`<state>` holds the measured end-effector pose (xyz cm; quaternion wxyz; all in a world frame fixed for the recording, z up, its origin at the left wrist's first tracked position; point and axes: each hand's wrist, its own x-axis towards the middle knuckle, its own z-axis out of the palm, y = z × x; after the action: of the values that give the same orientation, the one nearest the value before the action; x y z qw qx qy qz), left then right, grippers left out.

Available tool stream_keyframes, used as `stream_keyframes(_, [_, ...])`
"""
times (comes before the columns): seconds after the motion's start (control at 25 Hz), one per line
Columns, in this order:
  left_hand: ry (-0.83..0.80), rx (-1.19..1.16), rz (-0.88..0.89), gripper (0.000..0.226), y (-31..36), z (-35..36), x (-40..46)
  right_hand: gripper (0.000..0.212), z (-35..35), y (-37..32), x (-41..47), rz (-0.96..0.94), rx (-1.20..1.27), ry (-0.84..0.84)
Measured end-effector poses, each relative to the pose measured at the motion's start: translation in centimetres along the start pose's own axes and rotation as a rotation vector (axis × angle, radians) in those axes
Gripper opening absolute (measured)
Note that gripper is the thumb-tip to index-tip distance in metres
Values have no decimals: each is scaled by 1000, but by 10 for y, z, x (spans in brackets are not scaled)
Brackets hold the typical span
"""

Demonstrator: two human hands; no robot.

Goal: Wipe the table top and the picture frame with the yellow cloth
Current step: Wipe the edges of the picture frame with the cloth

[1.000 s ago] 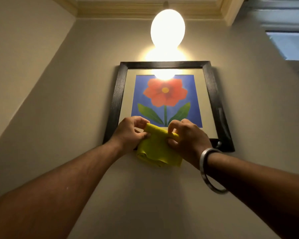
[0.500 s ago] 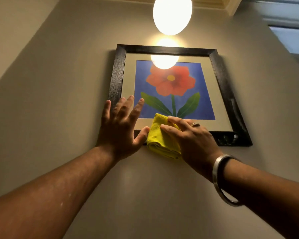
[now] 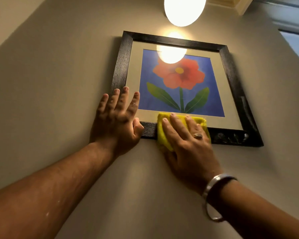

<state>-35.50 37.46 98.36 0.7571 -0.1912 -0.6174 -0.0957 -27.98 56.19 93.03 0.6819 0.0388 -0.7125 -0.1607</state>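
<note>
A black picture frame (image 3: 122,66) with a red flower on blue hangs on the beige wall. The folded yellow cloth (image 3: 161,133) lies against the frame's bottom rail and lower mat, left of centre. My right hand (image 3: 186,140) lies flat over the cloth and presses it to the frame, fingers spread. Flat against the frame's lower left corner rests my left hand (image 3: 117,119), fingers apart and pointing up, holding nothing. The table is not in view.
A lit globe lamp (image 3: 184,9) hangs above the frame, and its glare reflects on the glass. A window (image 3: 297,42) sits at the upper right. Bare wall (image 3: 50,83) surrounds the frame.
My left hand let go of the cloth, opened and came to rest flat on the frame's lower left corner. My right hand flattened over the cloth and slid it right along the bottom rail.
</note>
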Motion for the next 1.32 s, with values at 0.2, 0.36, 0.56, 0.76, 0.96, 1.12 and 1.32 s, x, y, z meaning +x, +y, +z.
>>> stream_keyframes(0.2, [-12,20,6,72,1,0,1,70,-16,57,-21,406,79,38])
stream_keyframes(0.36, [-56,19,13,73,1,-2,2,68,1,-31,5,41,176,27])
stream_keyframes(0.56, [-70,35,0,72,0,-2,0,66,-11,60,-27,328,185,126])
stream_keyframes(0.76, [-93,20,0,70,1,-5,1,61,-17,29,-6,410,220,160])
stream_keyframes(0.96, [-128,26,-17,72,2,-7,0,66,-2,7,-11,-11,166,32])
stream_keyframes(1.12, [-113,33,-12,70,1,-7,0,73,-15,107,-43,476,32,78])
stream_keyframes(1.32, [-143,33,-11,71,0,-7,2,77,2,13,-22,124,161,-25])
